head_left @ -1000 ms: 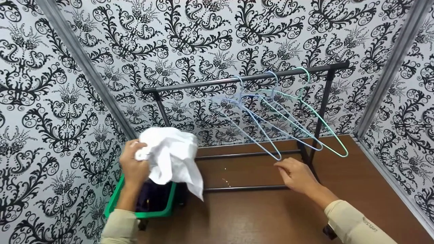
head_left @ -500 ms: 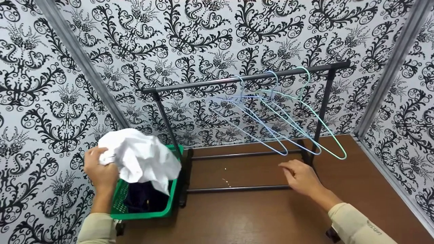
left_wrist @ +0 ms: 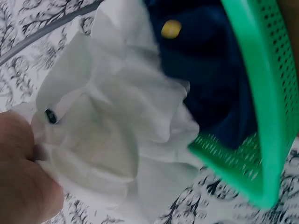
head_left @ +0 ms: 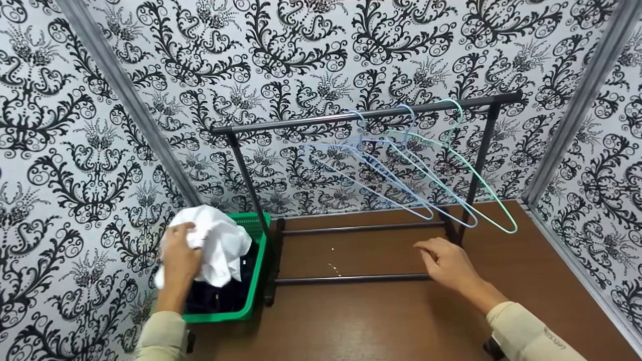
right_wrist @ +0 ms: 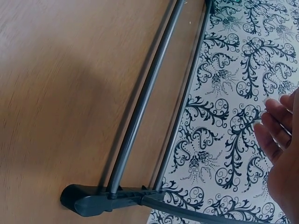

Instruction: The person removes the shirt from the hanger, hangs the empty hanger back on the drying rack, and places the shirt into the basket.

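Note:
My left hand (head_left: 179,258) grips a crumpled white garment (head_left: 218,243) above the green basket (head_left: 257,273) at the left. In the left wrist view, thumb and finger pinch the cloth near a small dark label (left_wrist: 51,115). Dark navy clothing (left_wrist: 205,70) with a yellow round spot lies in the basket, partly covered by the white garment. My right hand (head_left: 446,263) holds nothing and hovers over the right side of the table, its fingers loosely curled. Close above it hang the hangers' lower corners. The right wrist view shows this same hand (right_wrist: 282,144) at its right edge.
A dark metal clothes rack (head_left: 301,124) stands on the brown table (head_left: 351,321). From its top bar hang two bluish hangers (head_left: 401,200) and a green hanger (head_left: 481,180). Two lower bars (head_left: 351,279) run across near the tabletop. Patterned walls (head_left: 301,60) enclose the back and sides.
My left hand has carried the white garment left, then down over the basket. The hangers have swung slightly. My right hand has shifted a little to the right.

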`<state>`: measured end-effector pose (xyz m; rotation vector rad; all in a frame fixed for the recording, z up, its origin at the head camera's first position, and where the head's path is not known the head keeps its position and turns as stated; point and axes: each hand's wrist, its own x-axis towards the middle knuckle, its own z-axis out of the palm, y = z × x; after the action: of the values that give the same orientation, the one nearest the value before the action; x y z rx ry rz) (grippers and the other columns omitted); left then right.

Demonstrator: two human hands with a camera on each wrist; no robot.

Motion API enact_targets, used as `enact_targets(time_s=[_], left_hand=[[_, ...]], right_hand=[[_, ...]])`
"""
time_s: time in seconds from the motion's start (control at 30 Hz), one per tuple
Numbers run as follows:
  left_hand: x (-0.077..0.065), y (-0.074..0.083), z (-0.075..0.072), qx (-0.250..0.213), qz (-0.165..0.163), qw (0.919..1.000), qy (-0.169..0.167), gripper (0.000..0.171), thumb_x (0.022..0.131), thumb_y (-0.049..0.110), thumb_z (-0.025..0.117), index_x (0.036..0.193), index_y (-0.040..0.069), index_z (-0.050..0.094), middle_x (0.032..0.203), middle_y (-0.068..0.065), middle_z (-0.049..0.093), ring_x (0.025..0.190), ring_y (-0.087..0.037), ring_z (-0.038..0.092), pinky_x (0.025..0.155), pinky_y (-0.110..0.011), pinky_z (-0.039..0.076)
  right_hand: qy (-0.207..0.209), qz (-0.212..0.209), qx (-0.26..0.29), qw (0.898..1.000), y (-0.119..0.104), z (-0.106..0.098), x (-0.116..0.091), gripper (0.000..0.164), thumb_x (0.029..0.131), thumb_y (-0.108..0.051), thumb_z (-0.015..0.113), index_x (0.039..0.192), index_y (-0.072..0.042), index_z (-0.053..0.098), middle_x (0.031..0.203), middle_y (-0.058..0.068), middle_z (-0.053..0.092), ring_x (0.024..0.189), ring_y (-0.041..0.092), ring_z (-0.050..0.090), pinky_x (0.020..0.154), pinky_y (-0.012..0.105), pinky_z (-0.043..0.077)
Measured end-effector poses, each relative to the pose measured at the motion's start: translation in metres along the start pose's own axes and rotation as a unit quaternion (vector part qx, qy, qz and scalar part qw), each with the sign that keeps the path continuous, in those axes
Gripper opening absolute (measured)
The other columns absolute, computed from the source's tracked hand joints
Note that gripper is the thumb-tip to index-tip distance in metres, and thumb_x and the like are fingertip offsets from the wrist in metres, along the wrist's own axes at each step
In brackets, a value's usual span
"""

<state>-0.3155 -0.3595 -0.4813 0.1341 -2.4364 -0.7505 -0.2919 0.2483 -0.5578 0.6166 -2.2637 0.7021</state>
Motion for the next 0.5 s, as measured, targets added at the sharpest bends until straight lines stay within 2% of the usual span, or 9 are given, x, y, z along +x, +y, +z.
enact_targets(time_s=[0.07, 0.13, 0.2, 0.27, 0.37, 0.43, 0.5], left_hand=[[-0.001, -0.003, 0.011, 0.008, -0.011, 0.9988, -0.047, 0.056, 0.093, 0.012, 0.074, 0.144, 0.001, 0.054, 0.144, -0.037, 0.046, 0.126, -0.062, 0.053, 0.104, -0.072, 0.049], [-0.002, -0.004, 0.02, 0.019, -0.024, 0.9951, -0.094, 0.066, 0.093, 0.013, 0.072, 0.153, 0.002, 0.047, 0.154, -0.041, 0.038, 0.134, -0.065, 0.047, 0.109, -0.074, 0.045], [-0.002, -0.005, 0.028, 0.042, -0.034, 0.9884, -0.142, 0.07, 0.096, 0.02, 0.069, 0.159, 0.004, 0.041, 0.162, -0.043, 0.025, 0.143, -0.069, 0.034, 0.113, -0.078, 0.04], [-0.002, -0.003, 0.035, 0.065, -0.045, 0.9777, -0.194, 0.072, 0.099, 0.026, 0.066, 0.162, 0.008, 0.037, 0.17, -0.041, 0.01, 0.152, -0.071, 0.014, 0.113, -0.085, 0.032], [-0.004, -0.002, 0.047, 0.098, -0.054, 0.9572, -0.267, 0.076, 0.099, 0.027, 0.063, 0.166, 0.012, 0.032, 0.174, -0.036, -0.007, 0.154, -0.071, -0.011, 0.108, -0.095, 0.02], [-0.006, -0.003, 0.056, 0.113, -0.061, 0.9421, -0.31, 0.082, 0.094, 0.021, 0.066, 0.168, 0.015, 0.03, 0.175, -0.033, -0.01, 0.154, -0.071, -0.018, 0.105, -0.097, 0.013], [-0.01, -0.006, 0.065, 0.123, -0.055, 0.9308, -0.34, 0.091, 0.085, 0.014, 0.07, 0.167, 0.013, 0.032, 0.175, -0.035, -0.003, 0.154, -0.072, -0.012, 0.107, -0.097, 0.01]], right_hand=[[0.003, -0.008, 0.001, 1.0, -0.001, 0.001, 0.001, 0.023, 0.083, 0.004, 0.077, 0.102, -0.008, 0.082, 0.086, 0.003, 0.077, 0.071, 0.007, 0.058, 0.064, 0.026, 0.049], [0.004, -0.019, 0.006, 1.0, -0.003, 0.002, 0.003, 0.023, 0.083, 0.004, 0.078, 0.102, -0.008, 0.082, 0.086, 0.005, 0.077, 0.071, 0.008, 0.059, 0.064, 0.025, 0.049], [0.003, -0.028, 0.012, 1.0, -0.005, 0.002, 0.006, 0.023, 0.083, 0.005, 0.078, 0.101, -0.008, 0.082, 0.084, 0.006, 0.075, 0.07, 0.008, 0.058, 0.063, 0.023, 0.048], [0.002, -0.031, 0.016, 0.999, -0.007, 0.002, 0.008, 0.023, 0.083, 0.006, 0.077, 0.101, -0.008, 0.082, 0.083, 0.004, 0.074, 0.069, 0.007, 0.057, 0.063, 0.021, 0.046], [0.002, -0.027, 0.02, 0.999, -0.008, 0.001, 0.01, 0.024, 0.083, 0.007, 0.076, 0.102, -0.008, 0.082, 0.083, 0.0, 0.073, 0.069, 0.005, 0.054, 0.062, 0.02, 0.045], [0.001, -0.02, 0.021, 1.0, -0.009, 0.001, 0.01, 0.024, 0.084, 0.006, 0.076, 0.101, -0.009, 0.082, 0.084, 0.0, 0.074, 0.07, 0.004, 0.054, 0.062, 0.021, 0.045], [-0.001, -0.018, 0.02, 1.0, -0.009, 0.001, 0.009, 0.023, 0.084, 0.005, 0.076, 0.101, -0.009, 0.082, 0.084, -0.001, 0.074, 0.07, 0.004, 0.054, 0.062, 0.021, 0.046]])
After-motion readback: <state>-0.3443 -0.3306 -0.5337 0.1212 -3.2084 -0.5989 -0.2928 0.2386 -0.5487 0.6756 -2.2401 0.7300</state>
